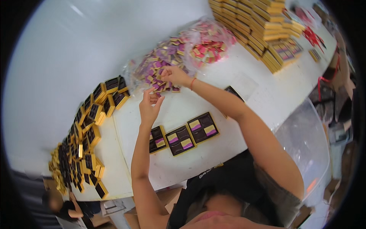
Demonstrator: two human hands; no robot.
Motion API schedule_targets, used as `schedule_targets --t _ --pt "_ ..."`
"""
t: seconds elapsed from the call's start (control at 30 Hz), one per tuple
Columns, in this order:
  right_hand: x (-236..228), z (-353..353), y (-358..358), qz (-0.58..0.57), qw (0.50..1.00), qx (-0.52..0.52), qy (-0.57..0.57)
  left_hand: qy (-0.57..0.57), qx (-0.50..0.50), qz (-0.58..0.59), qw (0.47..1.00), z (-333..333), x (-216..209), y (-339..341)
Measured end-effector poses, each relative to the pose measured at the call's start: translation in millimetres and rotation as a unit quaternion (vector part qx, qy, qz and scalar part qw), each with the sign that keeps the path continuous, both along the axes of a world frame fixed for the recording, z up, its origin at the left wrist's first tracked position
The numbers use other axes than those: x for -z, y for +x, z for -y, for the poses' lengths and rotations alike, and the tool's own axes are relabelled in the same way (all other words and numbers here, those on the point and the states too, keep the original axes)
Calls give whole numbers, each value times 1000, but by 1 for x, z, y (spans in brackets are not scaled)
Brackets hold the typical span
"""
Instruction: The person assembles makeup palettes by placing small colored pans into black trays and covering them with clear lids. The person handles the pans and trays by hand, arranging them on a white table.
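Left hand (150, 107) and right hand (174, 75) are reaching small, shiny purple-and-gold squares (149, 78), eleven o'clock; can't tell either's grip. Light pinching should avoid creasing.

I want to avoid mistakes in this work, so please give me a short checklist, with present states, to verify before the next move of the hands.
1. Right hand at the purple pieces: ok.
2. Piece held in the right hand: cannot tell, too small to see.
3. Left hand near the pieces: ok; whether it holds one, cannot tell.
4. Middle tray full: not ok, two compartments filled, two bare.
5. Right tray full: not ok, also two filled, two bare.
6. Left tray full: not ok, at least one compartment bare; the forearm hides part.
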State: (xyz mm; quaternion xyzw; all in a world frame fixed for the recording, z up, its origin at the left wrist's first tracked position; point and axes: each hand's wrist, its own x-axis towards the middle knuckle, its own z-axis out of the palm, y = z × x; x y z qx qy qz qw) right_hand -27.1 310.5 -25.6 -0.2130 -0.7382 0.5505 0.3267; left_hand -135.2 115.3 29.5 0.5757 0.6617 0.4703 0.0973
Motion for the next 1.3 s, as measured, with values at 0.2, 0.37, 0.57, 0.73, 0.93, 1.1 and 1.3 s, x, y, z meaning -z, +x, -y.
schedule_targets --t 0.2,0.37,0.57,0.73,0.93,1.1,1.3 --pt "-47 24 202 -56 994 -81 -43 -52 180 -76 979 1 -9 84" --pt "-25 57 301 97 994 -4 54 -66 259 -180 947 -38 7 139" --pt "-17 68 307 119 991 48 22 -143 227 -235 934 -50 13 168" --pt "2 77 305 84 975 94 185 -84 234 -305 919 -28 24 176" --pt "-6 89 309 132 912 81 380 -108 258 -372 885 -5 36 184" --pt "-4 97 317 143 874 25 464 -73 262 -390 880 -13 19 188" --pt "-24 18 264 52 908 110 401 -16 138 -187 972 -146 20 137"
